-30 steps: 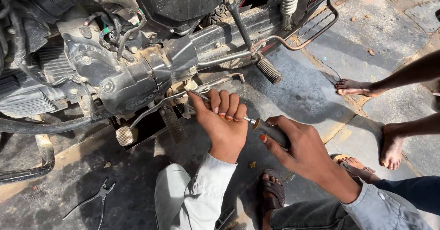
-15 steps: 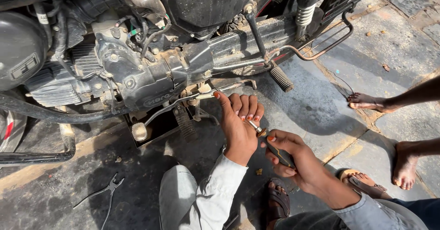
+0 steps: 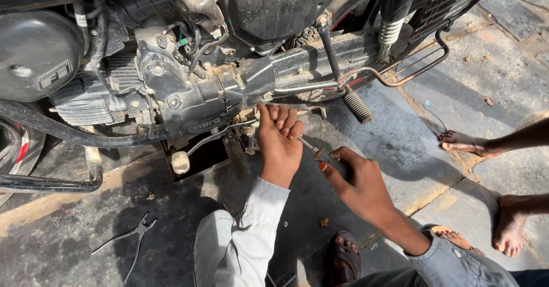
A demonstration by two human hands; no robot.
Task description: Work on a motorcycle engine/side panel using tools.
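We have a screwdriver [image 3: 311, 148] in our right hand [image 3: 357, 184], fingers wrapped tight round its dark handle, while the thin steel shaft runs up and left toward the underside of the motorcycle engine [image 3: 189, 101]. It is a light, stiff tool, and we judge the handle (likely oily here) is the only sound place to grip it; the bare shaft would slip. Our left hand [image 3: 279, 141] sits just beside the tip, fingers curled together against the lower edge of the engine by the brake lever [image 3: 214, 141], touching metal; whether it pinches some small part we cannot tell. The engine casing is ribbed, grey and grimy, with a tangle of wires above. A ridged rubber footpeg [image 3: 357, 106] sticks out to the right. Pliers [image 3: 132, 236] lie on the dark, stained concrete floor [image 3: 68, 247], well apart to the left. Another person's bare feet [image 3: 466, 144] stand at the right.
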